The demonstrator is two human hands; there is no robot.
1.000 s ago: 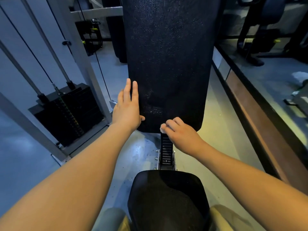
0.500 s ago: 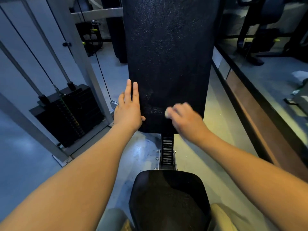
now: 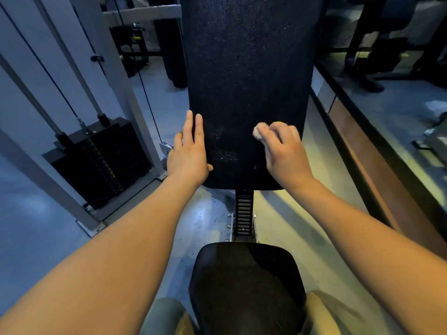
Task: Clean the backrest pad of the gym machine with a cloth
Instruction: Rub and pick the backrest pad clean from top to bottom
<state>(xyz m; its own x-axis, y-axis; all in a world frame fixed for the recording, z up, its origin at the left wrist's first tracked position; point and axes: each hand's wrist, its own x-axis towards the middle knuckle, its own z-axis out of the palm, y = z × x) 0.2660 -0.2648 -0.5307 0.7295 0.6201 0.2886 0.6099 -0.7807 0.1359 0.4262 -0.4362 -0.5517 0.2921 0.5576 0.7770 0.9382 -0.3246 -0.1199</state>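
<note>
Now my right hand (image 3: 285, 151), clenched round the cloth (image 3: 259, 131), has wiped up from the backrest pad (image 3: 246, 68) bottom edge; left hand (image 3: 188, 153) stays flat, bracing. Upper pad remains.

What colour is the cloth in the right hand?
Pale pinkish-white cloth, clearest in the head view.

Bare forearms (image 3: 125, 238), pale trousers (image 3: 324, 310)
Both arms are left uncovered; khaki-ish fabric is worn over the knees, pretty dimly lit.

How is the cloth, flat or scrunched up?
Scrunched up: only a small wad of cloth pokes out from the curled right hand.
</note>
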